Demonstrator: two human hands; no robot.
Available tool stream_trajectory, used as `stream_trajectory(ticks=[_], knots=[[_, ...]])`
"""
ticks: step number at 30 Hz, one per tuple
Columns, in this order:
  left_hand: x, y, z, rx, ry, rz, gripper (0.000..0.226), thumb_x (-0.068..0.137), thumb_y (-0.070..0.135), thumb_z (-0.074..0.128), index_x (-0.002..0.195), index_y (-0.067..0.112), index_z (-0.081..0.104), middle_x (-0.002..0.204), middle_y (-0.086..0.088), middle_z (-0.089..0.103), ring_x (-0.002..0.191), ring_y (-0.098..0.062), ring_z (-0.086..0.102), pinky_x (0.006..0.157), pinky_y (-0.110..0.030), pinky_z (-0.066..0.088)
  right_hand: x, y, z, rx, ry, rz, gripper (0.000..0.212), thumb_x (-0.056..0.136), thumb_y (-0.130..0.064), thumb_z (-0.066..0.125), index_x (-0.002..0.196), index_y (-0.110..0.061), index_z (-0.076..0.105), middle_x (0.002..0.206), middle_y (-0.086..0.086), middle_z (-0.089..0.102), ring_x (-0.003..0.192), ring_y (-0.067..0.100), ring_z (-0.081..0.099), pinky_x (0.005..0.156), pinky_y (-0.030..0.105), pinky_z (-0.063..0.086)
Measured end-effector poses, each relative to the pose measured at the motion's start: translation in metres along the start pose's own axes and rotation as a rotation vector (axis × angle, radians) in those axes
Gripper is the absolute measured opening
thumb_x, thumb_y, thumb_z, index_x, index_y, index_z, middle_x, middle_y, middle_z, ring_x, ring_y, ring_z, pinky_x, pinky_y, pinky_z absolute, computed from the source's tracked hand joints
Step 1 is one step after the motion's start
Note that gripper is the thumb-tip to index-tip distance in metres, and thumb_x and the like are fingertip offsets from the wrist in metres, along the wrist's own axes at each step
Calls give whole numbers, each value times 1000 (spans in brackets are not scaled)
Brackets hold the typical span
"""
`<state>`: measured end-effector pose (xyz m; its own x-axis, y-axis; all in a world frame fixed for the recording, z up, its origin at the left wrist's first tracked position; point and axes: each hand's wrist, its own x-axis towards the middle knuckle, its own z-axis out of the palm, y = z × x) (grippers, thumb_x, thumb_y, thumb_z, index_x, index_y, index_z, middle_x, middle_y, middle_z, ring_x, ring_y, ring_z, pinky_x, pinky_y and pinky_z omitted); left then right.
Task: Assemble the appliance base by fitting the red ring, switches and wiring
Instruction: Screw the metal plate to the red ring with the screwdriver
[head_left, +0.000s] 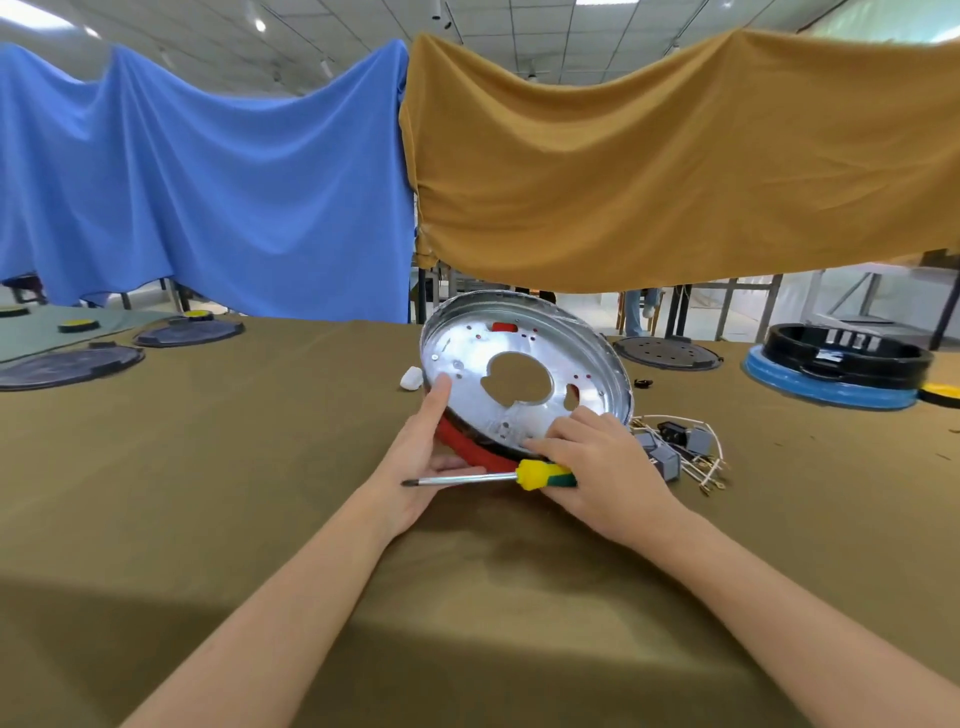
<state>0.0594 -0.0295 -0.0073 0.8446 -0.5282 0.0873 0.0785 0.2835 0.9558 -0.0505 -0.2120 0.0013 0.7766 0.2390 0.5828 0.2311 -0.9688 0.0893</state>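
A blue drape (208, 182) and an ochre drape (675, 166) hang side by side across the far side of a workshop, above a table (260, 467) covered in olive-brown cloth. At the table's middle, a person tilts a round metal appliance base (524, 371) up on its near edge, its shiny inner face with a large central cut-out turned toward the camera. A red ring (467, 449) curves along the base's lower near rim. The left hand (415, 467) holds the base's left rim, thumb pressed flat on the metal face and fingers reaching beneath. The right hand (597, 467) grips a yellow-and-green-handled screwdriver (498, 477), shaft pointing left, while its fingertips rest on the base's lower face. Just right of the base lie grey switches (670, 452) tangled in pale wiring (701, 467). Far right stands a black housing on a blue ring (836, 366); dark round lids (67, 364) lie far left. A small white object (412, 378) sits by the base's left edge.
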Motion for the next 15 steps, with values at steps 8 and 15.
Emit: stream_trajectory(ticks=[8, 15], knots=[[-3, -8, -1, 134, -185, 73, 60, 82, 26, 75, 136, 23, 49, 125, -5, 69, 116, -20, 67, 91, -35, 54, 18, 7, -17, 423, 117, 136, 17, 88, -20, 73, 79, -31, 64, 76, -13, 53, 76, 4, 49, 67, 20, 37], [-3, -8, -2, 44, -182, 150, 57, 82, 18, 70, 135, 17, 49, 119, -7, 71, 111, -26, 69, 85, -32, 57, 27, 1, -18, 575, 85, 193, 21, 89, -21, 72, 72, -13, 64, 80, -5, 57, 73, 13, 54, 67, 29, 43]])
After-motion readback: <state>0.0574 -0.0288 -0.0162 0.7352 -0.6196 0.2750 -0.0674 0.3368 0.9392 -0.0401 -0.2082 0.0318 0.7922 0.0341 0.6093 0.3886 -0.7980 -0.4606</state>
